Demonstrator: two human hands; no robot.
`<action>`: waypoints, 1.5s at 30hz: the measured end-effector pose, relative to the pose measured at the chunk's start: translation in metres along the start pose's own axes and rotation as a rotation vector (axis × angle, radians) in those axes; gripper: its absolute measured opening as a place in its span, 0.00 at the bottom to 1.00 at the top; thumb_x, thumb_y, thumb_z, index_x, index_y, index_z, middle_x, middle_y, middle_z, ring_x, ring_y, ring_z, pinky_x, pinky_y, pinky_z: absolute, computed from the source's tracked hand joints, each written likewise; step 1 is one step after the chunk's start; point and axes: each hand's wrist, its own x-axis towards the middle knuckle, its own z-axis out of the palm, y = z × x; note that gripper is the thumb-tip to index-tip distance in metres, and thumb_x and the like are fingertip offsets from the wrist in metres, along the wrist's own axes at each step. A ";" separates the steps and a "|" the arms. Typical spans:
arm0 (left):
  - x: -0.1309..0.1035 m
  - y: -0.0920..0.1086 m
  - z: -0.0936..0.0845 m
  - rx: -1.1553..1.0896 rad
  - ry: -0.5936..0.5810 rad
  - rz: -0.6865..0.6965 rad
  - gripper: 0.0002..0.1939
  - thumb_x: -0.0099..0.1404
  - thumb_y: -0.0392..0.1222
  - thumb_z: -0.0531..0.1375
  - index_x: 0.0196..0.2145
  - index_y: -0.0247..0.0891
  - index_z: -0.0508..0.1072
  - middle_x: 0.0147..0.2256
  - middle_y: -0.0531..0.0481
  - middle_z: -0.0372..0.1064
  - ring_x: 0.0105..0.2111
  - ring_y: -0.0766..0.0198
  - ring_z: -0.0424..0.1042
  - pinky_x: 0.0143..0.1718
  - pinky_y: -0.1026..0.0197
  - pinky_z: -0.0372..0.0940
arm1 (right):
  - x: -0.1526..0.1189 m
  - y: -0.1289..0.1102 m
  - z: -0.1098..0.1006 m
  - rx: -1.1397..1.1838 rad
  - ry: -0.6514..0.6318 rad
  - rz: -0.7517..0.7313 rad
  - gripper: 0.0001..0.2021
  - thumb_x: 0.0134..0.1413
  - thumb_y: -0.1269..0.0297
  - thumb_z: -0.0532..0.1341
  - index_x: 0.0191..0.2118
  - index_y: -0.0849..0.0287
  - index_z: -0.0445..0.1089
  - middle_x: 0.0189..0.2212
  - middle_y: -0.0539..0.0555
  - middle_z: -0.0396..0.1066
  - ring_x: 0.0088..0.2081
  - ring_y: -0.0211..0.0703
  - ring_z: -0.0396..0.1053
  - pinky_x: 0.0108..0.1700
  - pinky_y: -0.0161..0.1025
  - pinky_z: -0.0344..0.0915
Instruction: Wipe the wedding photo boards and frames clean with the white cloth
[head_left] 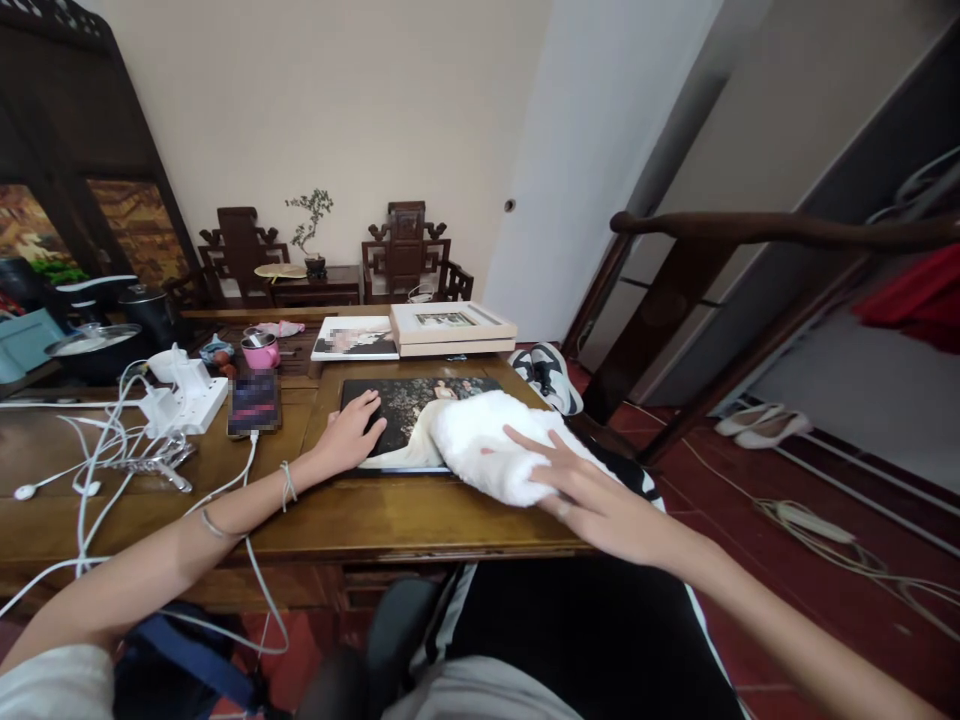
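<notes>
Presently flat on the surface (420, 520), near the front edge and toward the front-right corner: dark photo panel (409, 415), printed side up, long side nearly parallel to that edge. Left grip (352, 437) wide, fingers fanned over the panel's left end, nothing picked up; probably set there as a brake against sliding. Right grip (589, 500) palm down, fingers stretched over a fluffy white cloth (476, 430); underside hidden, so cannot tell about any pinch. Cloth bunched thick, covering the panel's right part and spilling past it toward the right edge of the surface; bulk perhaps useful as padding between fingers and printed face. Toward the back-right corner, beyond the panel: pale boxed frame (457, 342), with a white photo book (352, 350) just beside it on the left, both apparently parked there to leave working room in front. Left half of the surface crowded: white power strip (206, 405) and, just beside it, phone (255, 405), plugged into a white cable (250, 455), likely placed for nearness to the strip. Farther back, behind the phone: pink mug (261, 353), well apart from the cloth.
</notes>
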 end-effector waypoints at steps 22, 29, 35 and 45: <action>0.000 -0.003 0.003 -0.018 0.016 0.005 0.23 0.70 0.46 0.47 0.60 0.38 0.62 0.65 0.42 0.51 0.65 0.56 0.50 0.62 0.45 0.50 | 0.040 0.015 0.012 -0.080 0.061 0.023 0.15 0.55 0.67 0.49 0.42 0.57 0.71 0.62 0.62 0.58 0.67 0.55 0.44 0.64 0.66 0.37; 0.001 -0.003 0.002 -0.008 0.007 0.021 0.23 0.70 0.46 0.46 0.60 0.38 0.62 0.64 0.43 0.52 0.65 0.57 0.49 0.63 0.46 0.49 | -0.004 0.001 -0.005 0.019 -0.040 0.019 0.15 0.57 0.62 0.51 0.45 0.50 0.71 0.65 0.53 0.54 0.66 0.54 0.47 0.66 0.61 0.40; 0.001 -0.004 0.002 -0.011 0.008 0.032 0.23 0.70 0.43 0.46 0.60 0.37 0.62 0.64 0.43 0.52 0.65 0.57 0.50 0.63 0.45 0.50 | 0.082 0.036 -0.003 -0.034 0.006 0.059 0.17 0.54 0.66 0.50 0.45 0.54 0.72 0.56 0.55 0.68 0.63 0.58 0.54 0.63 0.64 0.44; 0.000 -0.004 0.000 -0.011 0.003 0.023 0.24 0.70 0.44 0.46 0.61 0.38 0.60 0.65 0.43 0.51 0.65 0.57 0.50 0.63 0.45 0.50 | 0.096 0.037 0.006 -0.100 0.038 0.107 0.18 0.54 0.69 0.50 0.48 0.59 0.70 0.59 0.62 0.63 0.65 0.59 0.48 0.62 0.67 0.42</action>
